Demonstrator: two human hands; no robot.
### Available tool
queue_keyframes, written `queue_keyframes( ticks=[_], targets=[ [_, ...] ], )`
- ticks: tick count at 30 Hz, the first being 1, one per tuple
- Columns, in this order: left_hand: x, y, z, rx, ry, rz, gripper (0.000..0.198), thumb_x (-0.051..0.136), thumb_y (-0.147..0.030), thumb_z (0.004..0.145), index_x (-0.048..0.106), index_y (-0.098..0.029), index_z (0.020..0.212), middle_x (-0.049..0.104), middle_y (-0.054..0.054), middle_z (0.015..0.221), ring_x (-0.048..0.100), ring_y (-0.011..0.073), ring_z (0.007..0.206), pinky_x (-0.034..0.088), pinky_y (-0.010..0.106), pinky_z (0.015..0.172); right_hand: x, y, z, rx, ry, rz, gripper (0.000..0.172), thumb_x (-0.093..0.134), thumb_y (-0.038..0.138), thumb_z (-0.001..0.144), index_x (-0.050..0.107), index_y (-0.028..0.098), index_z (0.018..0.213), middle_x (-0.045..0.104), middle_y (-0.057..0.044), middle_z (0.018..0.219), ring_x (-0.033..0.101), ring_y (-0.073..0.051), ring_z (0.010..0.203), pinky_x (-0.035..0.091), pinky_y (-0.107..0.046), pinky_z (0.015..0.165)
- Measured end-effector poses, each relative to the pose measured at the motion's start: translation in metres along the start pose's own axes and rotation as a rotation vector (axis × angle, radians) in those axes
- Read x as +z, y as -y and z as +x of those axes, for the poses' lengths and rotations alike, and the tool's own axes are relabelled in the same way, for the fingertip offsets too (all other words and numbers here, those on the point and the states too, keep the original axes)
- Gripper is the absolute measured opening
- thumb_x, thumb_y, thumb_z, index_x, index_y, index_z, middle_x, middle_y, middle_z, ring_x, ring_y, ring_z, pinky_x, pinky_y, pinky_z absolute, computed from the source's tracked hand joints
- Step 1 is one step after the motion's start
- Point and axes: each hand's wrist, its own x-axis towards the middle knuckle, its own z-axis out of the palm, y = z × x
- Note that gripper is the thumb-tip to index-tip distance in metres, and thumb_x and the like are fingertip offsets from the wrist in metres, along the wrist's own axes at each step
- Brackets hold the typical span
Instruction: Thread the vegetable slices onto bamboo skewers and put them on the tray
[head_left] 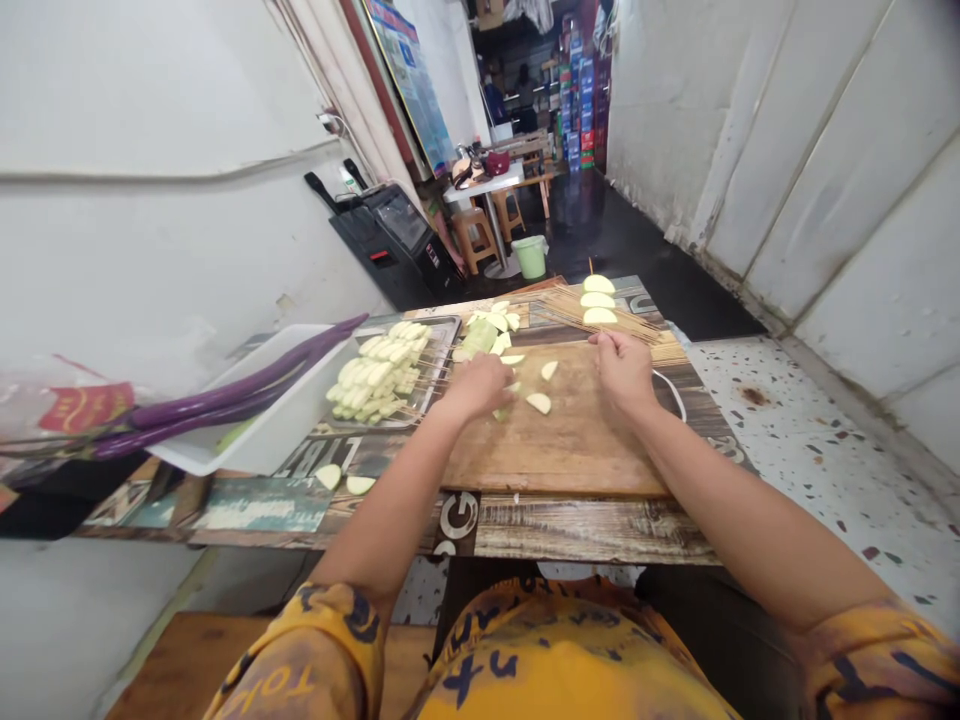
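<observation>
My right hand [624,368] is closed on a thin wooden skewer [590,266] above the right side of the wooden cutting board [570,450]. Three pale green half-round vegetable slices [598,299] are threaded on it, one above another. Over the board's left side, my left hand [484,385] bends down with its fingers curled among slices; what they grip is hidden. Two loose slices, one of them a half-round slice [538,403], lie on the board between my hands. A pile of cut slices [495,322] sits just beyond my left hand.
Left of the board, a metal tray [448,335] holds many filled skewers [382,370]. Long purple eggplants [247,385] lie across a white plastic bin [285,440]. Bare skewers [559,305] lie behind the board. Two slices [360,485] rest near the table's front edge.
</observation>
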Motion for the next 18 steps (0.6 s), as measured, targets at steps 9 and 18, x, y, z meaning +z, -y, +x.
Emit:
queue_keyframes(
  ticks=[9, 18],
  targets=[
    [-0.003, 0.000, -0.005, -0.210, -0.122, -1.264, 0.031, 0.065, -0.031, 0.067, 0.064, -0.014, 0.092, 0.067, 0.008, 0.086, 0.061, 0.0141, 0.072, 0.044, 0.025, 0.066, -0.010, 0.024, -0.015, -0.201, 0.198, -0.100, 0.027, 0.041, 0.027, 0.084, 0.066, 0.016, 0.084, 0.067, -0.006, 0.077, 0.059, -0.018, 0.072, 0.041, -0.026, 0.066],
    [-0.004, 0.015, -0.003, -0.486, -0.624, -1.890, 0.012, 0.052, -0.022, 0.081, 0.057, -0.012, 0.080, 0.064, 0.004, 0.067, 0.054, 0.0053, 0.051, 0.039, 0.015, 0.048, -0.014, 0.045, -0.029, -0.550, 0.682, -0.197, 0.036, 0.037, 0.031, 0.089, 0.049, 0.018, 0.058, 0.049, 0.001, 0.054, 0.044, -0.012, 0.052, 0.031, -0.024, 0.052]
  ],
)
